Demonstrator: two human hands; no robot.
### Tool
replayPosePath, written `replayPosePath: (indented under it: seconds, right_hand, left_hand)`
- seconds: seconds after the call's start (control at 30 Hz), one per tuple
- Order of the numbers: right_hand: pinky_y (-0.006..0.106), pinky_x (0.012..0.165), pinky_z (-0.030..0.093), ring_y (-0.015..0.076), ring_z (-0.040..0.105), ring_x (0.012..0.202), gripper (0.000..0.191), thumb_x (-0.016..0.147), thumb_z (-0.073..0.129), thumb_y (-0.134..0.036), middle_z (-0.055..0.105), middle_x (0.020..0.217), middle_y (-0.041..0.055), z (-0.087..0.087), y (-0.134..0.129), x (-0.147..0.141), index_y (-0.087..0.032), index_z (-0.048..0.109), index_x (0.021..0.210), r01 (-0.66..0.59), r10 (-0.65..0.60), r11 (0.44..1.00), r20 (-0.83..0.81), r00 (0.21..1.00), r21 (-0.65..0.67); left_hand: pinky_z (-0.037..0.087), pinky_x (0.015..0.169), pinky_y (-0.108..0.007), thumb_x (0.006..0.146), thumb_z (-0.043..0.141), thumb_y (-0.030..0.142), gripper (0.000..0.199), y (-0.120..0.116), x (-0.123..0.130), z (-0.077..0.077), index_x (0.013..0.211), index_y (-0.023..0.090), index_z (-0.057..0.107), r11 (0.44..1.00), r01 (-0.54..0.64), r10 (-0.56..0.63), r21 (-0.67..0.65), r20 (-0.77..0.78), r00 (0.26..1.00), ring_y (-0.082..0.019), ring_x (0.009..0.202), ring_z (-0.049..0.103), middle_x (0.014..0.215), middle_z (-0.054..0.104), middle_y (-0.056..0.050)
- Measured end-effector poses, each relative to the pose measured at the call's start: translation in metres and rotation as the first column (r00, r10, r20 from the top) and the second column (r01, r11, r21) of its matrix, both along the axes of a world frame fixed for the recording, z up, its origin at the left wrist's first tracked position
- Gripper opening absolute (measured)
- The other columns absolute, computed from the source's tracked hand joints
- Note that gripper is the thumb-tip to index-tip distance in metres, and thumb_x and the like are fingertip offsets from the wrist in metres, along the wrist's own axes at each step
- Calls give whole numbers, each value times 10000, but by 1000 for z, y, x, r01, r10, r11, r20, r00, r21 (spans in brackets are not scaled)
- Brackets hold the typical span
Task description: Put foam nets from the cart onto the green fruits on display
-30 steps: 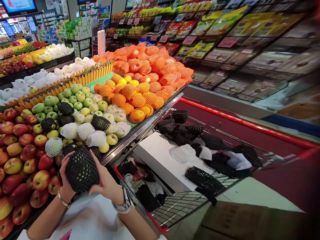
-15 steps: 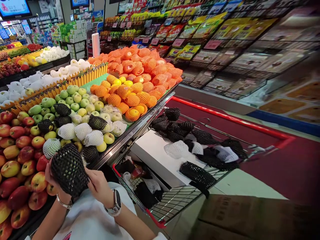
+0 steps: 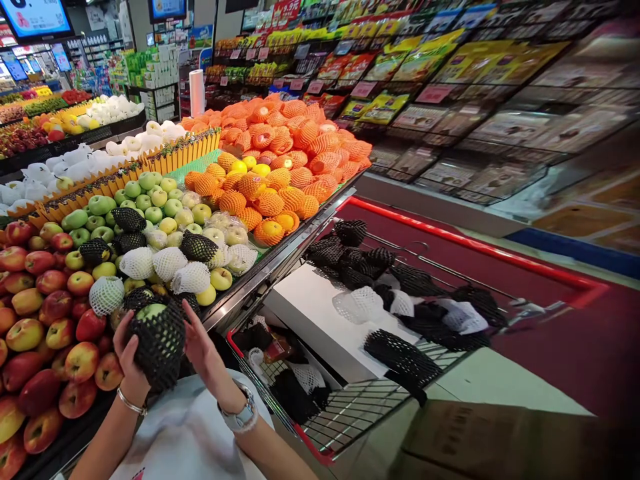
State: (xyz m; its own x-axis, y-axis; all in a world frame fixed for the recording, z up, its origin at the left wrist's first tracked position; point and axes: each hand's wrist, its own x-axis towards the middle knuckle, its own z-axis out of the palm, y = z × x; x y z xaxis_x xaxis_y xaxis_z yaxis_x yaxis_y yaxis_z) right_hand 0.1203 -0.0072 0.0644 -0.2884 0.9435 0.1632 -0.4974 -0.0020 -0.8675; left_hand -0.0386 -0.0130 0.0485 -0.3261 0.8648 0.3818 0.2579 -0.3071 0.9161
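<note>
A green fruit in a black foam net is held up before my body, its green top showing through the net's opening. My left hand grips it from the left side, fingers around the net. On its right, my right hand is raised with fingers stretched out, beside the net; whether the fingertips touch it is unclear. Behind lie green apples, some in white nets or black nets. Red apples fill the display's left.
A red-rimmed shopping cart stands at the right, bearing a white box and loose black nets. Netted oranges lie farther back. A cardboard box is at the lower right.
My right hand has let go of the net and opened. The netted fruit has turned, so that its green top shows, and has moved slightly right.
</note>
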Motion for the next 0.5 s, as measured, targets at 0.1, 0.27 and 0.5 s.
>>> replayPosePath:
  seconds: [0.1,0.27,0.5]
  right_hand:
    - [453,1081,442,254,508,1323,937,695,629,-769,537,1428,96,-14,-9,-13,-290,400,1467,85,-85,991,7,996,-108]
    - [450,1055,483,231,621,1183,723,846,545,-640,647,1283,88,-28,-7,-15,-279,407,1456,265,-270,941,4,963,-209]
    - [460,1157,356,243,490,1340,858,792,622,-645,514,1450,81,-40,-6,-13,-270,321,1503,288,-271,951,141,952,-117]
  left_hand:
    - [384,1103,-520,827,662,264,439,3,7,2,1251,327,569,991,120,-104,66,-208,973,-300,1336,470,1415,518,-58]
    - [261,1177,-549,882,596,165,734,1,17,30,1501,364,255,890,449,-431,-80,-469,771,-292,1504,171,1643,125,-90]
    - [330,1153,-475,652,755,655,1150,-3,14,45,1543,312,115,863,451,-379,-226,300,875,-340,1449,306,1610,237,-145]
